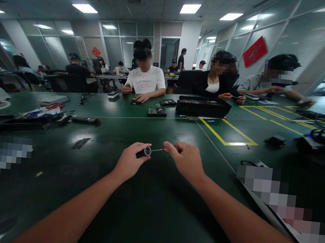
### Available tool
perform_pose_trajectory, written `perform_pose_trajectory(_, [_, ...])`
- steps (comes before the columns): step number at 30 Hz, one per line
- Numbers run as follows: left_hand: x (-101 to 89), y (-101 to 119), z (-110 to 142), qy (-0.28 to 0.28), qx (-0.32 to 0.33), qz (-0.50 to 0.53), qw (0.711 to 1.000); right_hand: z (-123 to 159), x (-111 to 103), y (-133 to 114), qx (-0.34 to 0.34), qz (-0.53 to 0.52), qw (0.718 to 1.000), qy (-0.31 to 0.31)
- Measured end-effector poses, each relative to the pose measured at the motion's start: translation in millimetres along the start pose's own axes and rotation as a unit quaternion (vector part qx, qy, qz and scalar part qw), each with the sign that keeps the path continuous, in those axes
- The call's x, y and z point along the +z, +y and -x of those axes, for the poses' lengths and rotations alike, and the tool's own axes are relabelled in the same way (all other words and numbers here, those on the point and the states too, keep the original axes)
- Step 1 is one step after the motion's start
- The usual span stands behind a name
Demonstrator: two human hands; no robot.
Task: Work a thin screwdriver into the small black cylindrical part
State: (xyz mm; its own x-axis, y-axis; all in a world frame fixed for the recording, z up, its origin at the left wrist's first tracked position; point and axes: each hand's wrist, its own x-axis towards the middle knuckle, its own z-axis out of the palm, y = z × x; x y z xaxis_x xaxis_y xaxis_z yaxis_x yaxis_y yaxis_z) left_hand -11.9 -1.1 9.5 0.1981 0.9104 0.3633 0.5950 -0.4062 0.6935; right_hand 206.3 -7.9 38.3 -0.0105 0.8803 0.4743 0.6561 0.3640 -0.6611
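Note:
My left hand (pixel 131 160) is closed around a small dark part with a round silver ring (pixel 147 151) on its end, held just above the green table (pixel 147 212). My right hand (pixel 185 159) is closed on a thin screwdriver (pixel 159 150) with a red handle. Its metal tip points left and meets the ring. Both forearms reach in from the bottom edge.
Three people sit across the table working on small parts. A black tray (pixel 201 106) and a circuit board (pixel 157 112) lie in front of them. Red-handled scissors (pixel 55 105) and tools lie far left, yellow tape lines (pixel 227 138) and black cables (pixel 323 138) right.

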Motion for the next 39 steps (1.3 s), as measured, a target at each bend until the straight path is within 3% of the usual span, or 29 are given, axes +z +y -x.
perform_pose_trajectory(10, [-2.7,-5.0,0.1,-0.002,-0.010,-0.021,1.000,0.5,0.6,-0.8,-0.067,-0.087,0.989,-0.095])
perform_pose_trajectory(14, [-2.3,-4.2,-0.6,-0.005,0.000,-0.018,1.000,0.4,-0.6,-1.5,-0.043,-0.061,0.990,-0.120])
perform_pose_trajectory(18, [-1.3,-0.7,0.0,-0.011,0.002,-0.006,1.000,-1.8,0.3,-0.8,-0.026,-0.032,0.992,-0.116])
perform_pose_trajectory(29, [-2.9,1.2,1.0,-0.024,0.002,-0.014,1.000,2.4,0.2,-2.2,-0.028,-0.074,0.989,-0.127])
perform_pose_trajectory(33, [-1.8,2.5,1.1,-0.028,0.011,-0.009,1.000,-0.6,1.1,0.6,-0.012,-0.060,0.993,-0.099])
perform_pose_trajectory(39, [-1.5,2.2,0.9,-0.024,0.008,-0.014,1.000,0.3,0.0,-0.6,-0.013,-0.125,0.986,-0.114])
